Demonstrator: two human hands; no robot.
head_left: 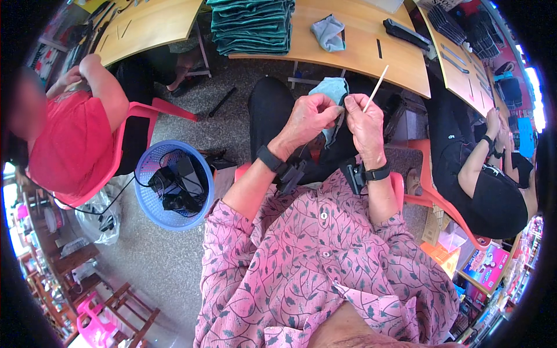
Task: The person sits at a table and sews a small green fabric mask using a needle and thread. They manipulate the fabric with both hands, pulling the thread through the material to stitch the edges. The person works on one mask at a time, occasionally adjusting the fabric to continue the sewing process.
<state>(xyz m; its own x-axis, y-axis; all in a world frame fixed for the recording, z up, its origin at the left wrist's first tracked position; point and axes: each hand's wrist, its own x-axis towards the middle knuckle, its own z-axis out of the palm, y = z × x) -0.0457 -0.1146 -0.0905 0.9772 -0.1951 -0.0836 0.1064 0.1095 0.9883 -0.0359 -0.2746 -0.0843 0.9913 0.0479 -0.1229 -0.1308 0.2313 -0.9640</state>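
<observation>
Wooden surface curves beyond both hands, carrying a stack of teal cloths and one loose grey-blue cloth. Over the lap, the left hand and right hand meet, fingers pinched narrow on a light blue fabric piece that hangs between them. The right hand also grips a thin pale stick slanting up. Left of the hands, a blue basket sits on the floor.
</observation>
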